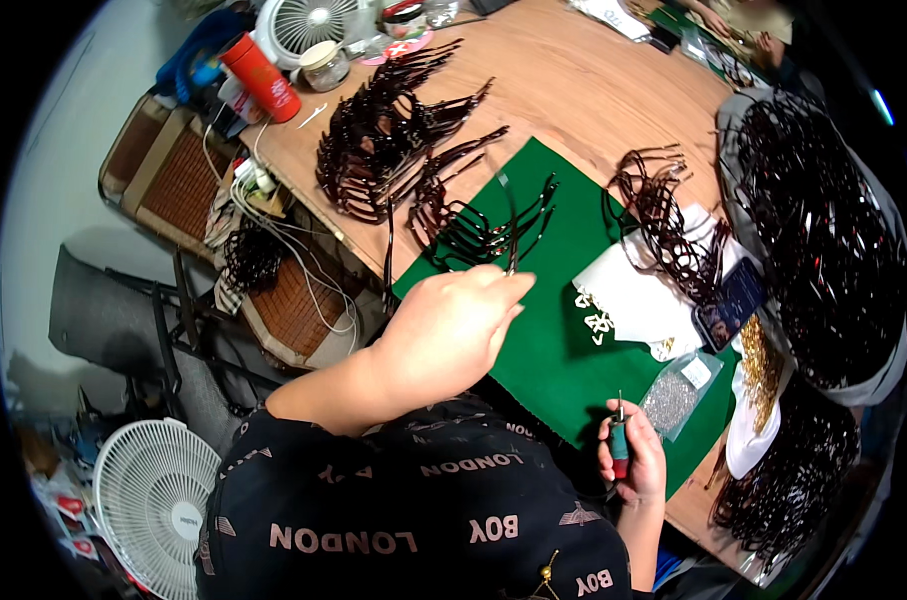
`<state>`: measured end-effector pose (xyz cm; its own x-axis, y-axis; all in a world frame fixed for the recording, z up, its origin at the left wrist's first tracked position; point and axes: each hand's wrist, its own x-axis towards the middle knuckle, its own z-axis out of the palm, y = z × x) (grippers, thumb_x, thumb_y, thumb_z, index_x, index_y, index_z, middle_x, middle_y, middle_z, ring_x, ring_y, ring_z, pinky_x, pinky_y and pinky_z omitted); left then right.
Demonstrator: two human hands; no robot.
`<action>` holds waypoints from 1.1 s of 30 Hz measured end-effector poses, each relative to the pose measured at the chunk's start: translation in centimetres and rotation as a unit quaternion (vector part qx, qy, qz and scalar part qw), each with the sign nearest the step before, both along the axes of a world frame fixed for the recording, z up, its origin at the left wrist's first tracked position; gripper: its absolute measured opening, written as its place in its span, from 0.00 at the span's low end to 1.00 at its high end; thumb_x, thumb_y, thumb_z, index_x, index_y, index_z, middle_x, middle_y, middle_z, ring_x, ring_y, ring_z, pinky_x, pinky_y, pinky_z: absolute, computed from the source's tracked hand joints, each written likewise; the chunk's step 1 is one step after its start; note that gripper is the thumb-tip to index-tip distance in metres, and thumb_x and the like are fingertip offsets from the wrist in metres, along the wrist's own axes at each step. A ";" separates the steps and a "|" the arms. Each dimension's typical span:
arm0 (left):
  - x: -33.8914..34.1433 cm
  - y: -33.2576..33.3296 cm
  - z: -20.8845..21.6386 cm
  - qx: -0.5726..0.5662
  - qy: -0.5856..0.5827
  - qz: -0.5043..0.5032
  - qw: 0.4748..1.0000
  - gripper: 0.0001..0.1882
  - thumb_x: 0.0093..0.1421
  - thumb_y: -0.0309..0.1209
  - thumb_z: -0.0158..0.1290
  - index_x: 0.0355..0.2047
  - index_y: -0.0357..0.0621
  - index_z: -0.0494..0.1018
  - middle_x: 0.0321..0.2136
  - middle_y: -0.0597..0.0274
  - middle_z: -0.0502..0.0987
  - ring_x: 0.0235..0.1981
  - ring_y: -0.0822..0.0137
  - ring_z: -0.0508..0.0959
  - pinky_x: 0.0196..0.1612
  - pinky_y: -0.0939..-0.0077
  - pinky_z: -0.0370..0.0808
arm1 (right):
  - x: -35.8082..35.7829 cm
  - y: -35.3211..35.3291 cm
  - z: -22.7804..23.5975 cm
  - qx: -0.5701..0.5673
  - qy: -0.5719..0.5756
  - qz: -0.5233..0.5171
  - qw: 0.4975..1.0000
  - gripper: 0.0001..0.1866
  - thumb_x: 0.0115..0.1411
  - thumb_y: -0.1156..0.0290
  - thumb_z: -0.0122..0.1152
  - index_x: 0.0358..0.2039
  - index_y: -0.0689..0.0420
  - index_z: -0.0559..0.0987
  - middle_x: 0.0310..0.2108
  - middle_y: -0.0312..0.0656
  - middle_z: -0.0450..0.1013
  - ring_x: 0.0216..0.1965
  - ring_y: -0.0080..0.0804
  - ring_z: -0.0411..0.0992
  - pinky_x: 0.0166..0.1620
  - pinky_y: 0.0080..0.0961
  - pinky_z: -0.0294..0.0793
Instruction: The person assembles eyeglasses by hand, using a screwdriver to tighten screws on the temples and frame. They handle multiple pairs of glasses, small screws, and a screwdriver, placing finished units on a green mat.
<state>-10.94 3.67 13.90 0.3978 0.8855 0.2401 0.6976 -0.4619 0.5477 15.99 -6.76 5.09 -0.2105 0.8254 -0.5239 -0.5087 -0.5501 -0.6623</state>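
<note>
While right hand [646, 462] grips slim tool [620, 445], left hand [454, 325] near dark strands [436, 215]

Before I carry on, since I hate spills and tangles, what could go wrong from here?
The bare metal tip of the tool in your right hand looks close to the clear bag of silvery bits; a slip might nick it and spill them.

The thin dark strand pinched in your left hand crosses the loose dark bundle in this view, so it could snag or drag others along.
</note>
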 end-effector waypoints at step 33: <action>-11.8 32.0 -5.8 -0.128 0.480 0.113 0.860 0.16 0.44 0.24 0.47 0.34 0.43 0.77 0.37 0.48 0.76 0.41 0.53 0.76 0.43 0.64 0.71 | 0.1 -2.3 -2.3 0.005 0.049 -0.060 0.997 0.19 0.64 0.62 0.41 0.49 0.62 0.64 0.30 0.46 0.67 0.17 0.27 0.64 0.16 0.17 0.63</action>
